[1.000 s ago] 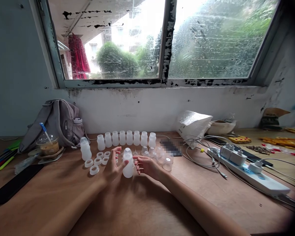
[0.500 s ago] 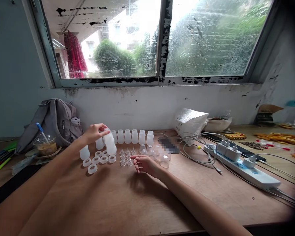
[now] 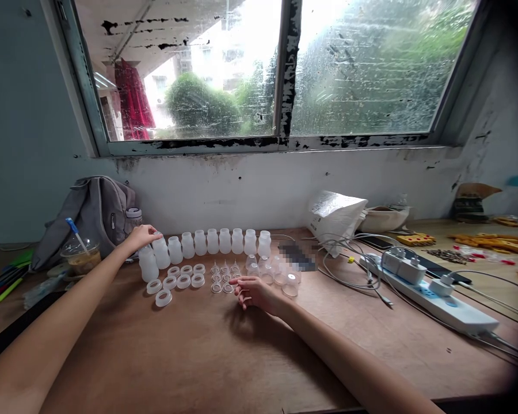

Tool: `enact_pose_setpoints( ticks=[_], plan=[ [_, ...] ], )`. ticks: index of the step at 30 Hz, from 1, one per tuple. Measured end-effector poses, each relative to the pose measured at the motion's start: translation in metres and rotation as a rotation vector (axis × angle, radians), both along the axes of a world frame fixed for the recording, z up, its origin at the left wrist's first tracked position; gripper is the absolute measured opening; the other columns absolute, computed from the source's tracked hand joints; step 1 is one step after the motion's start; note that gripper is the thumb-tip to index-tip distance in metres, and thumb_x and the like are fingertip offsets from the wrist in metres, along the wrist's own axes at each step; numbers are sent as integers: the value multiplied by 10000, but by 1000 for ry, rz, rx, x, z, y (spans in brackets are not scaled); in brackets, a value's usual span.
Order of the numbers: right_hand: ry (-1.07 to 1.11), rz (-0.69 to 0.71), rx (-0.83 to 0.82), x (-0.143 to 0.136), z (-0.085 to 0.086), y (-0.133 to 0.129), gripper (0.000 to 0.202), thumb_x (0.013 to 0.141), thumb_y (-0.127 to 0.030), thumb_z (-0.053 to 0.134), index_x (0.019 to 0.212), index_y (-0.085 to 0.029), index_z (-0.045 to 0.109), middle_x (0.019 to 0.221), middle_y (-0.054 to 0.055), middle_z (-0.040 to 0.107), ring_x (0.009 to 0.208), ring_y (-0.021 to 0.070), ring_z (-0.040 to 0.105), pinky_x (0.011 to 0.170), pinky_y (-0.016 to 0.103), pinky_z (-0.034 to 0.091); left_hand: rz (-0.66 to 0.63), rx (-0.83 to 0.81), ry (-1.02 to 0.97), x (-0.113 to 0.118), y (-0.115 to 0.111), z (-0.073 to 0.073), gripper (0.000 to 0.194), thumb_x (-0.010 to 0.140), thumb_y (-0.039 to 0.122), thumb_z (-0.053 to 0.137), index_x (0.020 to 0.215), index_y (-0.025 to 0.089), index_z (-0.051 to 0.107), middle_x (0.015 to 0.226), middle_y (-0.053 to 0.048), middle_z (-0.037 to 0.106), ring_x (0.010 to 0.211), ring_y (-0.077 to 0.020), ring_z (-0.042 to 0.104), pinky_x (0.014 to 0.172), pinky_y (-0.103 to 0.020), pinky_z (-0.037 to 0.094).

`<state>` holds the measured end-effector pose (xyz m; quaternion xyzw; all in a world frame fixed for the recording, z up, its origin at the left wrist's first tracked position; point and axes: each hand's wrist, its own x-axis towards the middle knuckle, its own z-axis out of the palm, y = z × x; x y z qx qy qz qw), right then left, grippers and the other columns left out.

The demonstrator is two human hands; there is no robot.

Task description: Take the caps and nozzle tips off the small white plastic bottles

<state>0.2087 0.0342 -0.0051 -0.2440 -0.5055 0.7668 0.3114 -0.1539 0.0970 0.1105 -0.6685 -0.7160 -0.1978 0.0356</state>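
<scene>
My left hand (image 3: 141, 237) reaches to the left end of a curved row of frosted bottles, its fingers closed at the top of one bottle (image 3: 161, 253) that stands upright. Another bottle (image 3: 148, 265) is just in front of it, partly below my wrist. My right hand (image 3: 254, 293) lies palm inward on the table, loosely curled with fingers apart and nothing in them. By its fingertips are small clear teats with round bases (image 3: 216, 278). Several white screw rings (image 3: 183, 281) lie left of these, and clear dome caps (image 3: 290, 285) sit behind my right wrist.
A power strip (image 3: 431, 299) with chargers and looped white cables (image 3: 358, 276) spreads across the right side. A white bag (image 3: 334, 215) stands against the wall. At left are a grey backpack (image 3: 90, 213), an iced drink cup (image 3: 81, 256) and pens (image 3: 8, 279).
My left hand has moved left with the bottle, which was held tilted above the rings and now stands upright in the row. My right hand has stayed in place.
</scene>
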Motion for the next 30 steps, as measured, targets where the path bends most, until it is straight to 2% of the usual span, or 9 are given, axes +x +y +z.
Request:
enact_pose_setpoints(
  ticks=[5,12,19,22,24,26,28,30],
  plan=[
    [-26,-14,6,0,0,0,271,717,-255,568,969,-157,560,728,7,555,538,87,519,504,231,436,18,-29,20,3,8,-7,420,633,468,519,863,130,616,902,-108,647,837,-253,586,685,-273,427],
    [-18,2,23,1,-1,2,271,724,-258,558,975,-155,564,737,10,549,553,92,526,502,230,441,28,-55,41,1,13,-8,417,623,475,530,858,145,628,901,-92,653,847,-253,587,673,-257,430],
    [-35,-15,42,1,-1,1,267,713,-281,570,950,-159,563,730,4,537,538,89,520,493,234,433,41,-53,42,-6,11,-10,461,662,487,504,951,138,587,917,-95,643,862,-246,580,703,-270,424],
    [-57,-75,97,0,-2,1,210,698,-300,581,853,-160,563,705,-9,523,513,78,498,496,230,424,68,22,71,4,0,-14,480,693,458,487,1043,133,530,1009,-116,603,948,-274,531,772,-328,399],
    [-105,-167,188,-2,-3,2,181,710,-327,563,771,-158,542,688,-11,517,504,75,485,497,228,416,45,183,133,22,-15,-24,414,733,408,456,1055,154,516,1071,-111,565,1022,-286,471,825,-373,360],
    [-223,-305,365,-3,-5,4,194,738,-349,525,720,-156,521,659,-3,513,513,88,481,502,235,412,-98,294,176,48,-34,-45,314,777,368,410,982,173,545,1014,-88,579,989,-251,478,818,-354,365],
    [-391,-422,659,-4,-7,4,185,760,-335,496,728,-157,537,672,19,528,572,116,498,550,261,423,-250,262,187,78,-53,-72,261,784,365,413,868,178,575,939,-75,589,946,-226,491,801,-333,376],
    [-541,-428,994,-5,-9,3,166,771,-292,484,826,-166,576,780,57,559,705,155,526,659,298,432,-346,250,213,103,-66,-101,249,779,358,434,887,182,572,1033,-80,549,982,-230,469,815,-350,367]
  ],
)
